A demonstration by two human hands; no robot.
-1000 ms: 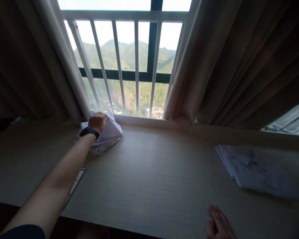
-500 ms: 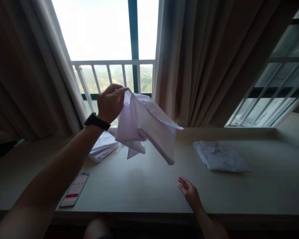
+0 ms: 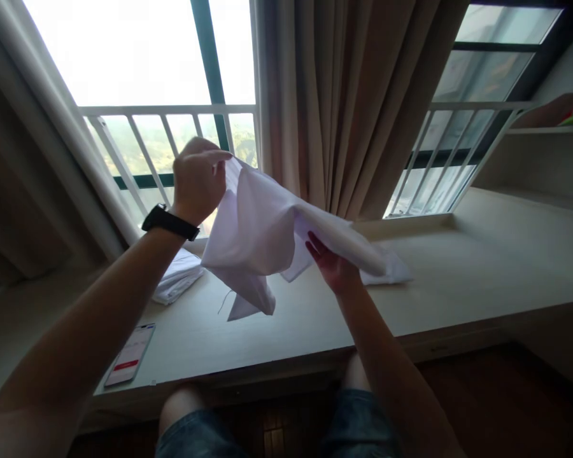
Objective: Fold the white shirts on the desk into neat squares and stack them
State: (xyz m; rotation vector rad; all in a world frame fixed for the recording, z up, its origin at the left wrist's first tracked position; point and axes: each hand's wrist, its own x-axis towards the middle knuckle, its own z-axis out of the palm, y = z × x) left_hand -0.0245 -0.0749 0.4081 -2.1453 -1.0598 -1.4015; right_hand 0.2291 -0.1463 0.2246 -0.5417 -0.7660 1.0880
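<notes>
Head view: since a second ago the left hand (image 3: 198, 178) has lifted a white garment (image 3: 262, 232) off the folded stack (image 3: 176, 283) at left and now pinches its corner at centre frame. The right hand (image 3: 332, 264), flat on the desk (image 3: 458, 273) before, has risen, fingers spread beneath the cloth. No containers show; a phone (image 3: 130, 362) lies lower left.

dim, backlit by overexposed window (image 3: 124, 57)
</notes>
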